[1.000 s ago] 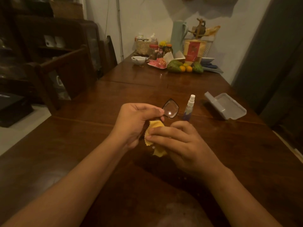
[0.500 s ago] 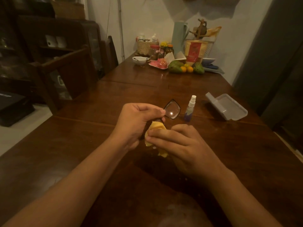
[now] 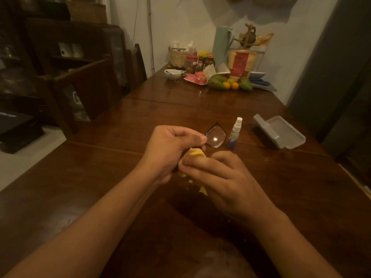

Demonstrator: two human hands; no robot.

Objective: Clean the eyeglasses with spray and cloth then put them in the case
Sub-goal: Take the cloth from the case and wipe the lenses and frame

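Black-framed eyeglasses [image 3: 215, 138] are held above the wooden table [image 3: 100, 187] by my left hand [image 3: 170, 149], which pinches the frame near the bridge. One lens sticks out to the right; the other is hidden under the yellow cloth [image 3: 195, 153]. My right hand [image 3: 222, 179] presses that cloth around the hidden lens. A small spray bottle [image 3: 234, 134] with a white nozzle stands upright just right of the glasses. The translucent case [image 3: 281, 132] lies open further right.
At the table's far end stand a white bowl [image 3: 173, 74], jars, a woven basket [image 3: 179, 57], a pink dish, green and orange fruit [image 3: 230, 84] and a pale jug. Wooden chairs [image 3: 84, 87] line the left side. The table's right edge runs near the case.
My right hand has bunched the cloth tighter and shifted it slightly along the covered lens. The eyeglasses stay in my left hand; bottle and case have not moved.
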